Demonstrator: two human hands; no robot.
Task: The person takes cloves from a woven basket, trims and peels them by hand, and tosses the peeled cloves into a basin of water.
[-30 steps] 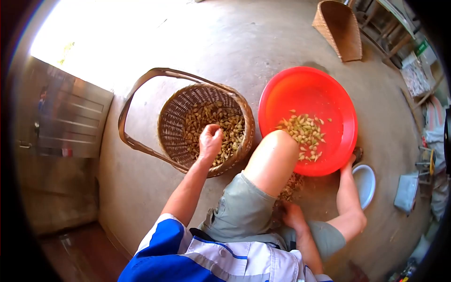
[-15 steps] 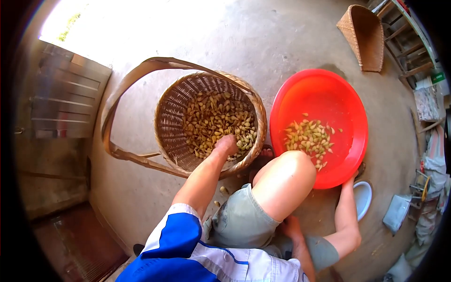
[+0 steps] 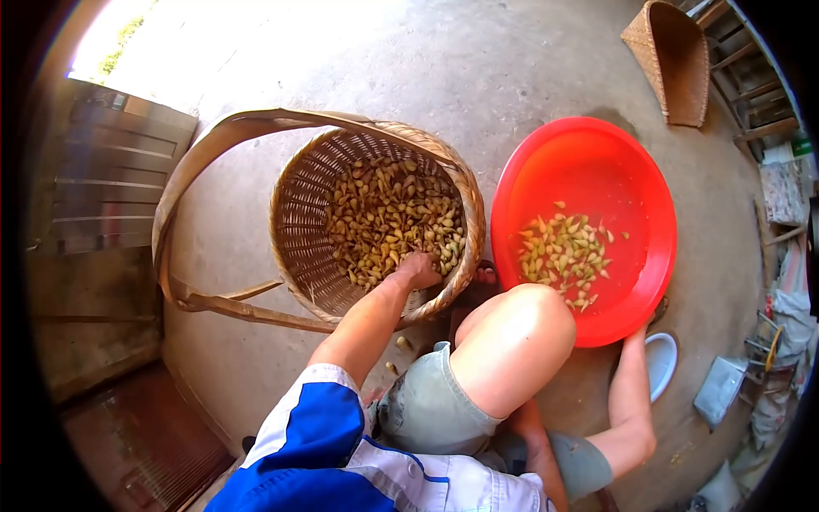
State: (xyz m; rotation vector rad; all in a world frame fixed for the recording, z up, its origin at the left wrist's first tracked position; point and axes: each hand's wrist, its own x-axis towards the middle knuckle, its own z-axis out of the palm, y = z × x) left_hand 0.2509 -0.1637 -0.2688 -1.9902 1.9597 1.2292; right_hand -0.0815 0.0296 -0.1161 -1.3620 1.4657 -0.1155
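A deep wicker basket with a tall looped handle holds many small brownish-yellow bulbs. My left hand reaches down into it and touches the bulbs near the basket's front right; its fingers point into the pile and their tips are partly hidden. Beside the basket, a red basin holds a smaller heap of paler bulbs. My right forearm goes down behind my raised knee, and the hand at its end is hidden there.
A woven scoop lies at the back right. Beyond the basin's front edge is a white bowl. A metal box and sacks line the right side. Two loose bulbs lie on the floor by my shorts. A wooden door stands at left.
My left hand has gone from above the pile down into the bulbs. The right hand, partly visible earlier, is now hidden behind the knee. The view has shifted, and basket and basin appear larger.
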